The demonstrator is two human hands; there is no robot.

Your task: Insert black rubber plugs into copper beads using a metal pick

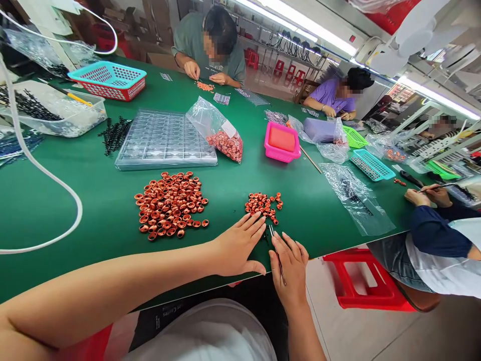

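Readable text: none | grey-green shirt [188,40]: print blurred | black material [152,323]: lettering unclear

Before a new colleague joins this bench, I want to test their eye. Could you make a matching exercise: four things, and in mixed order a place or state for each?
Things
1. Tweezers
2. Left hand
3. Clear trays
4. Pink basket

Places and states
A. Just beyond the larger copper-coloured pile
B. Bearing an orange-red item
C. Held in the right hand
D. Palm down, beside the smaller copper-coloured pile

Right pairs: 1-C, 2-D, 3-A, 4-B
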